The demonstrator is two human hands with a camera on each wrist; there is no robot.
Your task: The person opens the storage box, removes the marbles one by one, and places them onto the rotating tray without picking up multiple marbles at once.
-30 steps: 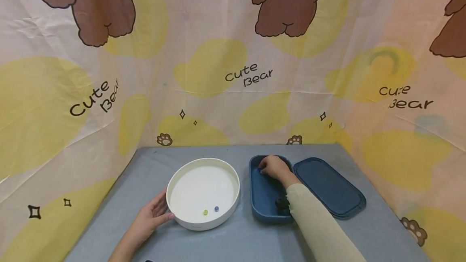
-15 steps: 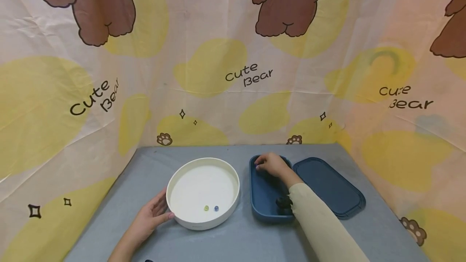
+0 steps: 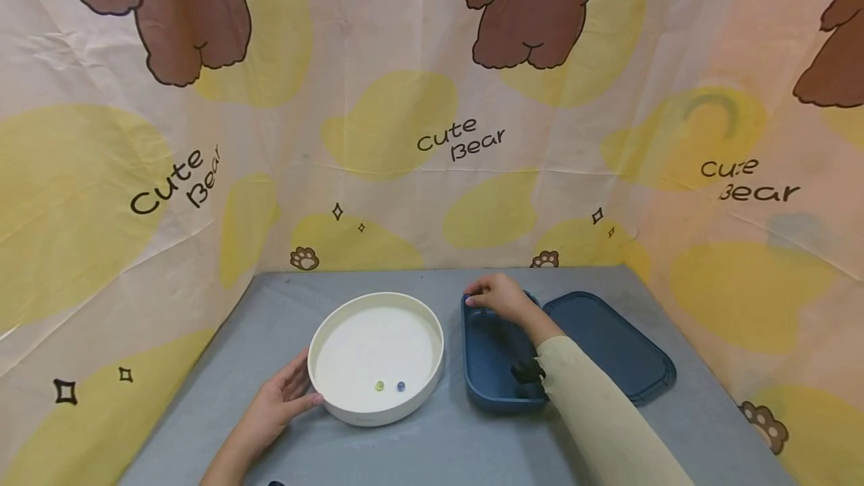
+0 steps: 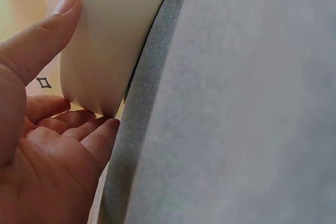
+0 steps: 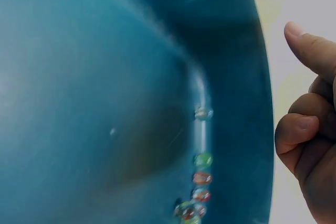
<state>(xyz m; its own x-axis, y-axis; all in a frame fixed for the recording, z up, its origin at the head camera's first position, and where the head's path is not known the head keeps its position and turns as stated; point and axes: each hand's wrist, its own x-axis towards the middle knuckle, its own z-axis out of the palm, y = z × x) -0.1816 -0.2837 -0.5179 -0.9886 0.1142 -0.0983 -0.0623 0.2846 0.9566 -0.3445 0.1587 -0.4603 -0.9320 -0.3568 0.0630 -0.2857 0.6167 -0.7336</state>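
My left hand (image 3: 277,400) holds the left side of a round white tray (image 3: 376,420), thumb and fingers spread against its outer wall. In the left wrist view the fingertips (image 4: 107,127) press the tray wall (image 4: 107,40) near the table. Inside the tray lie a yellow-green bead (image 3: 380,386) and a blue bead (image 3: 401,386). My right hand (image 3: 499,297) is over the far left corner of a deep blue box (image 3: 496,403), pinching a small blue bead (image 3: 466,297) at its fingertips. The right wrist view shows curled fingers (image 5: 296,129) beside the box wall, the bead hidden.
Several glass beads, among them a green bead (image 5: 203,159) and a reddish bead (image 5: 202,178), lie along the box's inner edge. A flat blue lid (image 3: 607,340) rests right of the box. A patterned cloth (image 3: 378,193) hangs behind the grey table (image 3: 432,456).
My right hand has moved up and left from inside the box to its far left corner, bringing the blue bead along. The yellow-green bead has shifted slightly; my left hand stays put.
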